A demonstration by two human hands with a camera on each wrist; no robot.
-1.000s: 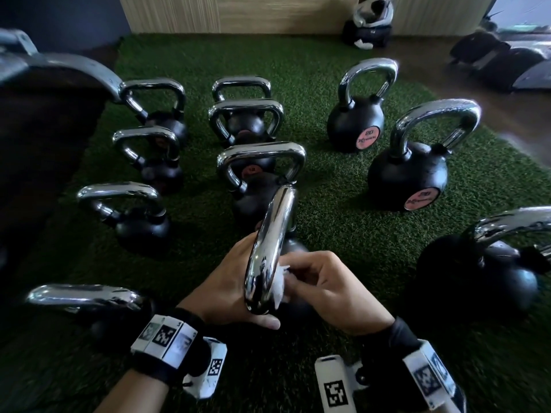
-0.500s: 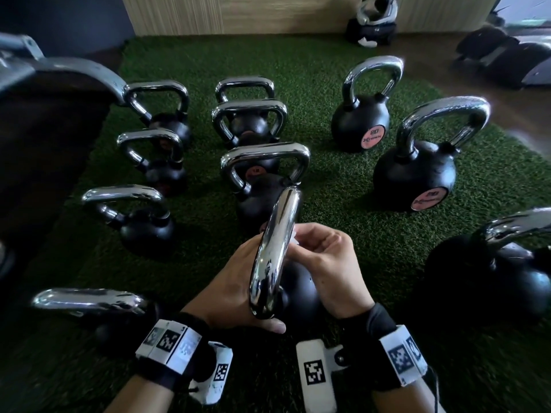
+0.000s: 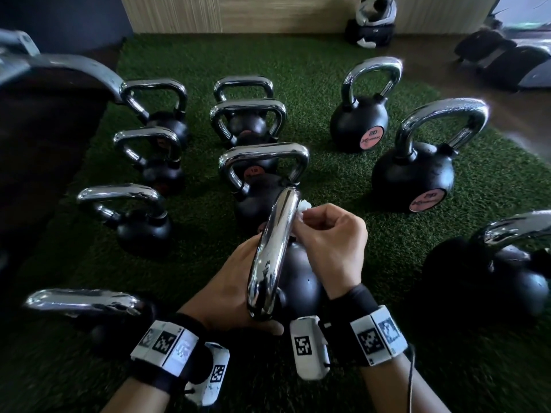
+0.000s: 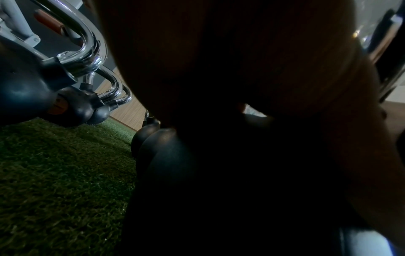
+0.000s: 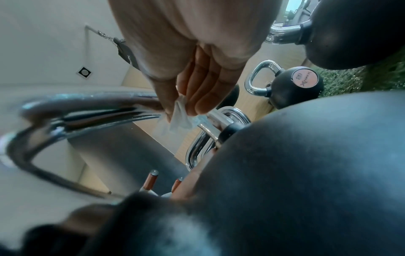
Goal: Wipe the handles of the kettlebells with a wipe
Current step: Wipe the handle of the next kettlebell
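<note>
The kettlebell in front of me has a chrome handle running away from me above its black body. My left hand lies along the handle's left side, its thumb curled under the near end; its fingers are hidden. My right hand pinches a white wipe against the handle's far end. In the right wrist view the wipe sits between thumb and fingers on the handle. The left wrist view is mostly dark palm.
Several other chrome-handled kettlebells stand on the green turf: one just ahead, big ones at right, smaller ones at left. Dark equipment fills the left side. A wooden wall closes the back.
My right hand has slid the wipe along the handle away from me, from the near end to the far end. The left hand has kept its place.
</note>
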